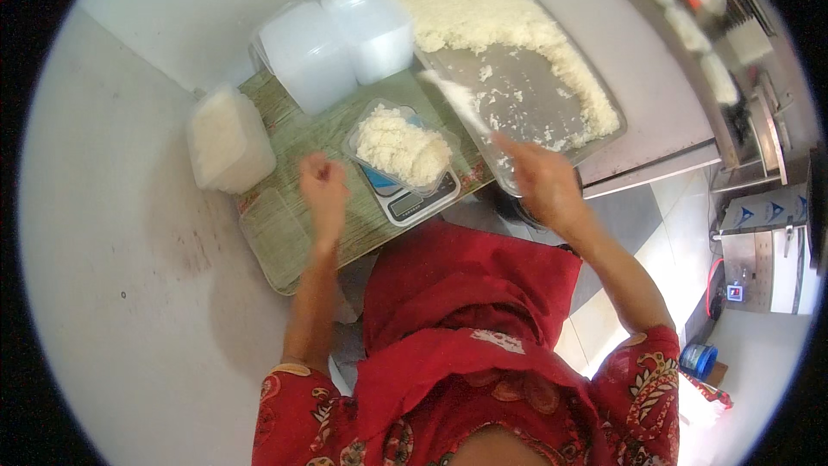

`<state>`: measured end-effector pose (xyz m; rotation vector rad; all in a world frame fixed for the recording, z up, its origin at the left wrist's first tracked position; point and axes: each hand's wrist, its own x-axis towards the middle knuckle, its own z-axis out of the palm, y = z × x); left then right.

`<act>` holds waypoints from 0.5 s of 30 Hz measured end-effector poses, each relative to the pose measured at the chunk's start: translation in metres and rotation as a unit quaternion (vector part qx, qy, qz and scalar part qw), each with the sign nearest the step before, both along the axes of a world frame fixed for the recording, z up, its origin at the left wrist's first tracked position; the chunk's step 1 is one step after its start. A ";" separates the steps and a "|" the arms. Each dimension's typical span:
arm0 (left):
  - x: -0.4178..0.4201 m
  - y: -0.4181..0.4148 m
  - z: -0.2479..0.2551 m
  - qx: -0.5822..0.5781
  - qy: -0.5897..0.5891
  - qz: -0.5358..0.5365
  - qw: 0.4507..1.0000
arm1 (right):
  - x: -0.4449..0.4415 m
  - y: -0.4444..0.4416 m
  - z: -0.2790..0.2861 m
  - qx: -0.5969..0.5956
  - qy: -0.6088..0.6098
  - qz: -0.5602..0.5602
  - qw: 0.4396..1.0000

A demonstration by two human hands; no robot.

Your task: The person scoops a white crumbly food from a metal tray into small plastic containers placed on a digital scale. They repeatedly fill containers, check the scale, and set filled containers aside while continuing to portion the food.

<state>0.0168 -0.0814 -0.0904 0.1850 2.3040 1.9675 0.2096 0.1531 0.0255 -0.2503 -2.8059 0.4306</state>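
Observation:
My right hand [546,184] grips a white spatula [460,97], blurred, slanting over the near left edge of a metal tray [517,94]. A thick layer of what looks like cooked white rice [475,3] covers the tray's far part and right side; scraps cling to the bared middle. On a digital kitchen scale [414,207] rests a clear plastic container [454,149] heaped with the same rice [401,145]. My left hand [323,188], somewhat blurred, hovers left of the scale with fingers curled and nothing visible in it. Below it lies a clear plastic lid [275,243].
Stacked clear plastic containers [310,52] stand at the table's back. Filled containers [226,139] are stacked by the left wall [97,207]. The green wood-patterned table [362,243] ends just before my red apron [466,278]. Metal shelving with utensils [750,45] is at right.

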 end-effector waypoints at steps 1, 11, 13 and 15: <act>-0.022 -0.007 -0.006 -0.028 0.113 0.011 0.993 | 0.010 0.012 -0.008 0.032 -0.032 -0.040 0.998; -0.140 0.022 0.068 -0.342 0.419 -0.061 0.839 | 0.057 0.034 -0.081 0.077 -0.184 -0.145 0.969; -0.151 0.023 0.063 -0.337 0.401 -0.060 0.850 | 0.057 0.031 -0.081 0.058 -0.183 -0.155 0.969; -0.159 0.024 0.059 -0.320 0.404 -0.055 0.855 | 0.057 0.030 -0.080 0.049 -0.184 -0.162 0.968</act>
